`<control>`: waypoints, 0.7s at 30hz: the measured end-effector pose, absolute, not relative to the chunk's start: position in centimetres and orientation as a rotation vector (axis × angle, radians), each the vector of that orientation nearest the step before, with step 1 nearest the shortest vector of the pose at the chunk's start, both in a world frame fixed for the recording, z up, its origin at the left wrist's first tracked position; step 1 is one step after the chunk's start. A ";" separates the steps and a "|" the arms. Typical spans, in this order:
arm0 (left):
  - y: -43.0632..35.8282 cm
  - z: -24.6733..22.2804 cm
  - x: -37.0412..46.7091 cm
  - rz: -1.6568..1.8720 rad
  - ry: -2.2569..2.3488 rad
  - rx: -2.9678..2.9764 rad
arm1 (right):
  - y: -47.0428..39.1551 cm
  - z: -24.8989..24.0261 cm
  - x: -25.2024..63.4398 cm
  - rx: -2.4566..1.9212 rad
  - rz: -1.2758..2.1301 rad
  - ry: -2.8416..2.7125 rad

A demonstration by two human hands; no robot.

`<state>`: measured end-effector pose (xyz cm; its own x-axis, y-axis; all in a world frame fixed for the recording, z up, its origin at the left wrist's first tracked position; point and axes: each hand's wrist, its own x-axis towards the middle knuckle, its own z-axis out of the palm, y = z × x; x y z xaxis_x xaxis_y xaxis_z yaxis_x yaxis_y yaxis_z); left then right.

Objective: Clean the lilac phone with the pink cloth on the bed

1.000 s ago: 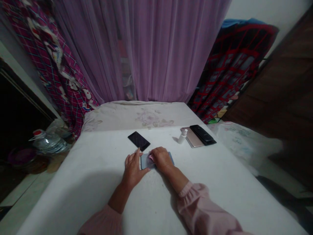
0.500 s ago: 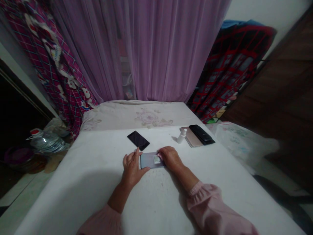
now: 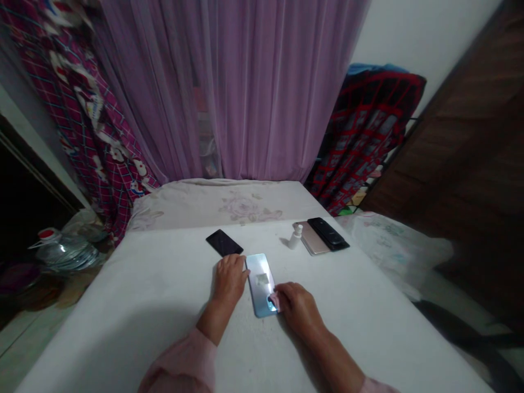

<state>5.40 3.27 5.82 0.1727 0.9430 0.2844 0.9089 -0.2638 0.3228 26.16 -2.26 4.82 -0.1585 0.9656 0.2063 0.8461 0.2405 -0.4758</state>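
A light-blue, shiny smartphone (image 3: 263, 290) lies back up on the white table, its long side pointing away from me, with a pale label (image 3: 262, 279) at its middle. My left hand (image 3: 230, 277) grips its far left edge, thumb along the side and fingers bent. Pinched in my right hand (image 3: 300, 305) is a small pink cloth (image 3: 275, 300), which touches the near right part of the phone's back. Just beyond my left hand rests a dark smartphone (image 3: 224, 242), screen up.
A small white spray bottle (image 3: 295, 238) stands at the back right, beside a rose-gold phone (image 3: 314, 243) and a black phone (image 3: 327, 233). Purple curtains (image 3: 254, 98) hang behind the table (image 3: 172, 273). A large water bottle (image 3: 63, 251) is off to the left.
The light-blue phone has turned from lying crosswise to lengthwise. My left hand has gone from spread fingers to a bent grip; my right hand with the cloth moved nearer to me.
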 end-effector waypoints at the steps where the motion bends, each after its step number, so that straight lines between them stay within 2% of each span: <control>1: 2.8 5.7 6.0 0.660 1.854 2.331 | -2.5 4.8 26.0 -1.636 0.357 -2.045; 10: -2.8 0.5 9.3 0.774 1.825 2.432 | 0.9 4.1 23.5 -1.728 0.246 -1.963; 16: -2.5 0.5 9.1 0.724 1.823 2.423 | 5.3 4.7 21.8 -1.802 0.177 -1.977; 21: -2.6 1.7 9.2 0.556 1.808 2.355 | 8.0 5.2 21.5 -1.774 0.271 -2.019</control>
